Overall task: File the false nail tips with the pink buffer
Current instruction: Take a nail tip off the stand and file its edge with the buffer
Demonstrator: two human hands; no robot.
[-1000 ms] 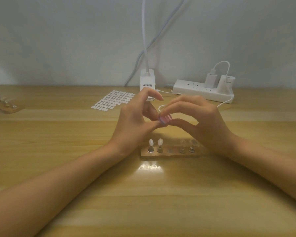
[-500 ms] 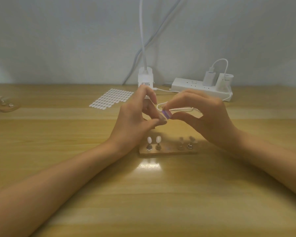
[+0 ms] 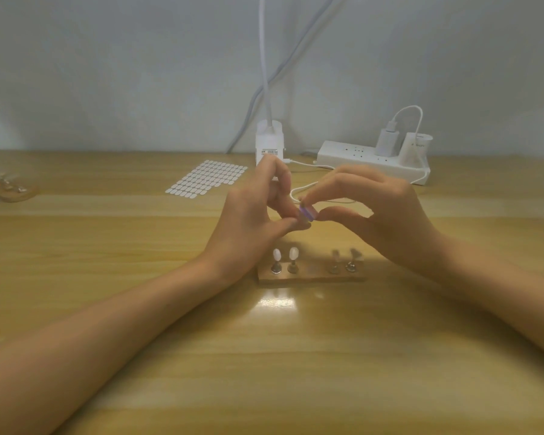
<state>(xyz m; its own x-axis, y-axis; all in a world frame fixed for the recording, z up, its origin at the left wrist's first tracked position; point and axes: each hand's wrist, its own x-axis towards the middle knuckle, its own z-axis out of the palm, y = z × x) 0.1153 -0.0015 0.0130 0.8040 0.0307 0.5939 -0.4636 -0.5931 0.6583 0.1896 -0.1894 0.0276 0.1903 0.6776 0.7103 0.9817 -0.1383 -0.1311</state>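
My right hand [image 3: 377, 211] pinches a small pink buffer block [image 3: 307, 212] between thumb and fingertips above the table's middle. My left hand [image 3: 255, 221] pinches something tiny between thumb and fingers right against the buffer; the held piece is hidden by my fingertips. Below both hands a wooden holder strip [image 3: 311, 276] carries false nail tips on metal pegs: two white tips [image 3: 285, 255] at its left, two blurred ones [image 3: 344, 255] at its right, and an empty spot in the middle.
A sheet of white adhesive tabs [image 3: 208, 177] lies behind my left hand. A white lamp base [image 3: 270, 144] and a power strip [image 3: 374, 161] with a charger and cable stand at the back. Another wooden holder strip [image 3: 7, 185] lies far left.
Both hands have risen a little above the holder, staying together. The buffer has shifted slightly in my right fingertips against what my left hand holds.
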